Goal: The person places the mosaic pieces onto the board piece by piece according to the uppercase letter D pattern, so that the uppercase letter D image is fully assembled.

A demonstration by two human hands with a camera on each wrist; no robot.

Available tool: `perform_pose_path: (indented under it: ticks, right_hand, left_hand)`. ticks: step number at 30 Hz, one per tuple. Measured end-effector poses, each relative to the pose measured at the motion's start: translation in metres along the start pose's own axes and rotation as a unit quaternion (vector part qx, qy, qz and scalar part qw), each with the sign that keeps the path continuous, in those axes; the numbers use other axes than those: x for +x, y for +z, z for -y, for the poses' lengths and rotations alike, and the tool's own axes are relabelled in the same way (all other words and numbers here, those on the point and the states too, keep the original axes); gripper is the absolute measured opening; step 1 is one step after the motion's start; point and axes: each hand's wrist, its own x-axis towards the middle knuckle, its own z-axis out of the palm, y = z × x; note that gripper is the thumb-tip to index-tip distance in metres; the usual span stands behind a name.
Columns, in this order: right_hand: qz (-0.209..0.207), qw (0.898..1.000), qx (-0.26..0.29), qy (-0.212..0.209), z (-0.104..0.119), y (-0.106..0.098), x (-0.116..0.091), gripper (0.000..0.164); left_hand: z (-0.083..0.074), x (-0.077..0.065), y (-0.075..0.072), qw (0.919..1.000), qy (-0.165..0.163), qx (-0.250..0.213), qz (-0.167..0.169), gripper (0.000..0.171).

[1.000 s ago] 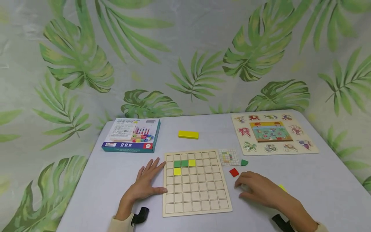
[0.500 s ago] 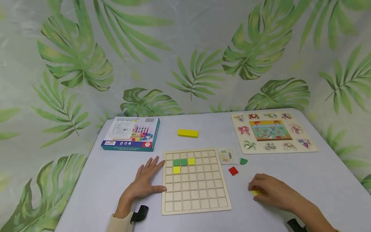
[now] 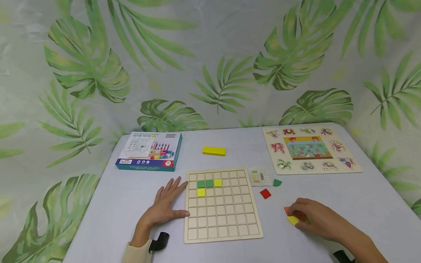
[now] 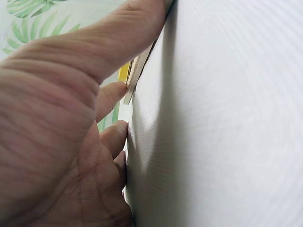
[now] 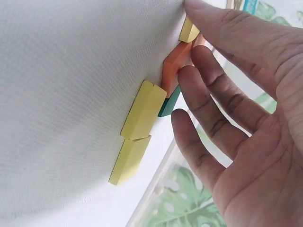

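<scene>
My left hand [image 3: 162, 206] lies with fingers spread at the left edge of a wooden grid board [image 3: 223, 233]. Its thumb and forefinger touch that edge. Two green square tiles [image 3: 205, 183], a yellow tile [image 3: 217, 182] and another yellow tile [image 3: 201, 192] sit in the upper left cells. Right of the board, my right hand [image 3: 315, 217] pinches a yellow tile [image 3: 293, 220] between thumb and forefinger. An orange tile [image 5: 174, 68], a green piece [image 5: 169, 104] and two more yellow tiles [image 5: 143, 111] lie under this hand in the right wrist view. The forefinger's tip is partly hidden.
A small pattern card [image 3: 260, 177] lies beside the board's upper right corner. Near it are a red tile [image 3: 265, 193] and a green quarter-round piece [image 3: 277, 182]. Farther back stand a boxed toy [image 3: 148, 151], a yellow block [image 3: 214, 151] and a sea-animal puzzle board [image 3: 312, 170].
My right hand has drawn back to the right, away from the red tile, onto the yellow and orange tiles, which now show by its fingertips. My left hand stays on the board's edge.
</scene>
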Motion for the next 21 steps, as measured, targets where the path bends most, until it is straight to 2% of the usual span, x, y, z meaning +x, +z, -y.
perform_pose_path:
  ticks: [3, 7, 14, 21]
  right_hand:
    - [0.008, 1.0, 0.014, 0.002, 0.0, 0.0, 0.001, 0.025]
    - [0.012, 1.0, 0.029, -0.002, 0.001, 0.0, 0.001, 0.025]
    - [0.013, 1.0, 0.008, 0.011, 0.001, -0.001, 0.002, 0.027]
    - [-0.022, 0.999, 0.024, -0.005, -0.012, -0.005, -0.002, 0.025]
  left_hand:
    - [0.0, 0.0, 0.0, 1.0, 0.002, 0.002, -0.006, 0.101]
    - [0.0, 0.001, 0.0, 0.9999, -0.009, 0.006, 0.003, 0.102]
    - [0.001, 0.002, 0.0, 0.9999, -0.012, 0.0, 0.011, 0.103]
    - [0.0, 0.0, 0.0, 1.0, -0.002, -0.004, 0.001, 0.102]
